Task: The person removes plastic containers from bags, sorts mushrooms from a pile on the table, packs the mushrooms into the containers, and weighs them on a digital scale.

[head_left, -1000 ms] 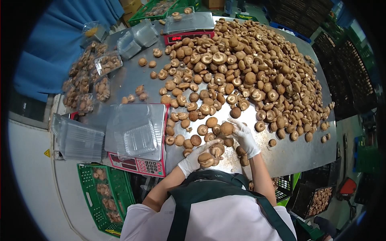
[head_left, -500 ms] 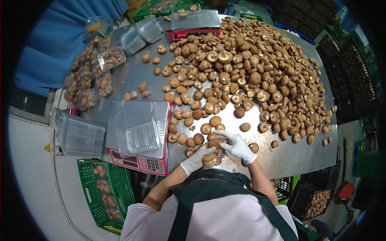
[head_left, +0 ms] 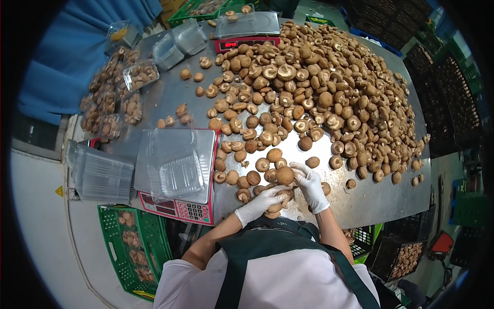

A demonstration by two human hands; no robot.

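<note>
Both my hands wear white gloves and meet at the near edge of a big pile of brown mushrooms (head_left: 319, 87) on a steel table (head_left: 381, 201). My left hand (head_left: 260, 203) cups a few mushrooms from below. My right hand (head_left: 309, 183) closes on a round brown mushroom (head_left: 284, 175) just above them. An empty clear plastic tray (head_left: 175, 170) sits on a red-edged scale (head_left: 177, 208) to the left of my hands.
A stack of empty clear trays (head_left: 100, 175) stands left of the scale. Filled trays (head_left: 118, 98) lie at the far left. A second scale (head_left: 247, 33) stands at the far edge. A green crate (head_left: 131, 247) with mushrooms sits below the table's left side.
My hands have drawn back from the pile toward my body, gathering mushrooms together; the right hand now grips one mushroom above the left.
</note>
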